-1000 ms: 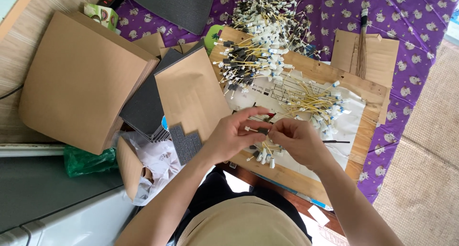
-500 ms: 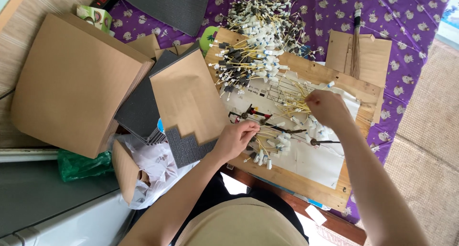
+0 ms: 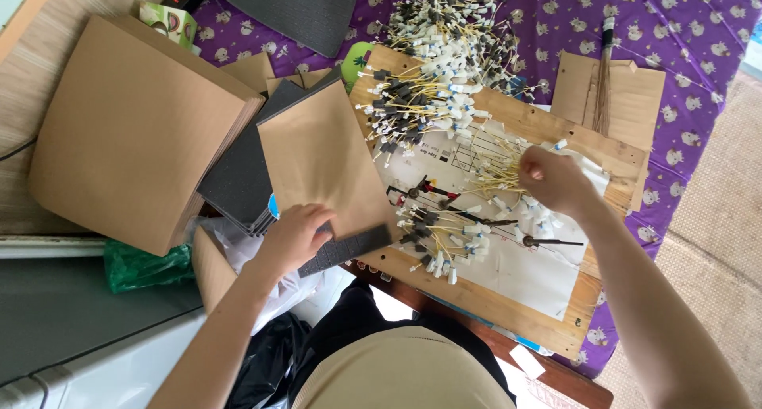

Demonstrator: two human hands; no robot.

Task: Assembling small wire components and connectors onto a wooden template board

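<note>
While the left hand [image 3: 294, 234] rests, fingers curled, on a dark grey foam sheet [image 3: 349, 248], the right hand [image 3: 553, 179] pinches thin yellow wires [image 3: 500, 173] at its fingertips.

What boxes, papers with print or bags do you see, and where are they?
Small carton: top left, boxy, green and pink with white.
Printed sheet: on the wooden board, white with black lines, under the right hand.
Green bag: lower left, crumpled plastic.
Brown envelope: flat, above the left hand.
</note>
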